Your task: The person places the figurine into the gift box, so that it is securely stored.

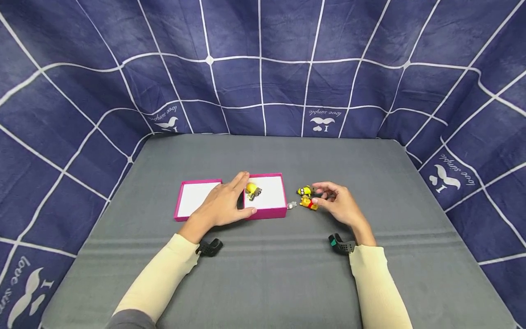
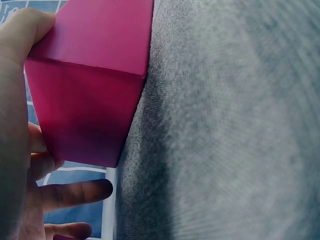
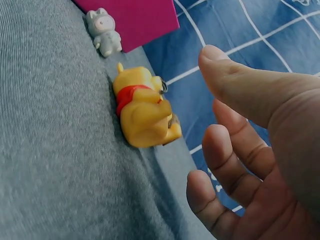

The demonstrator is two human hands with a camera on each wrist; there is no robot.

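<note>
My left hand [image 1: 222,203] grips the left end of an open pink box [image 1: 265,214] with a white inside, thumb at the near rim and fingers at the far corner. Inside the box lies a small yellow-and-brown figurine [image 1: 252,189]. On the table to the right, my right hand [image 1: 339,203] hovers beside a Winnie-the-Pooh figurine [image 3: 142,107] with a red top, its fingers loosely bent and nothing visible between them. A Minion figurine [image 1: 304,191] lies just behind Pooh, near my fingertips. Against the box's right side is a little grey figurine [image 3: 104,32].
A shallow pink-rimmed tray or lid [image 1: 197,198] with a white inside lies left of the box, partly behind my left hand. Everything sits on a grey cloth-covered table [image 1: 263,274]. A blue curtain [image 1: 287,82] with white lines hangs around the far side and flanks.
</note>
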